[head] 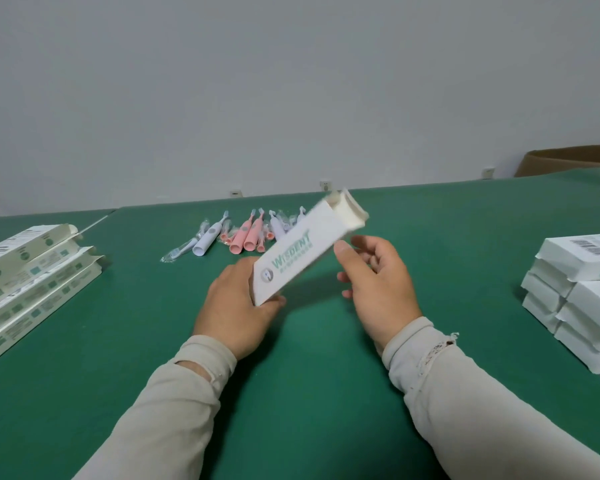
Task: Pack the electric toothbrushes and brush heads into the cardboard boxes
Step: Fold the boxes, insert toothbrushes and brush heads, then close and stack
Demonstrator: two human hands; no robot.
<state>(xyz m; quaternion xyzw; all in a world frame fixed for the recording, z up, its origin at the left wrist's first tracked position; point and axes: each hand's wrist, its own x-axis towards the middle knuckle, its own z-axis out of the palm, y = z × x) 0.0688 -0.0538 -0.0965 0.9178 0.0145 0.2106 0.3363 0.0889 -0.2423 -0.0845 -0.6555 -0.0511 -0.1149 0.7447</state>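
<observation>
One hand, the left hand (238,303), grips the near end of the tilted box (300,252) above the table's middle while the right hand (378,282) hovers loose-fingered beside it, so anything inside could slide out the open far flap.

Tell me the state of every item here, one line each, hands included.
Held box: raised and tilted, far end flap open.
Left hand: grips the box's near end.
Right hand: fingers loosely curled, thumb at the box edge.
Flat boxes: unfolded, stacked at left.
Closed boxes: stacked at right.
Toothbrushes: lying loose on the table.
</observation>
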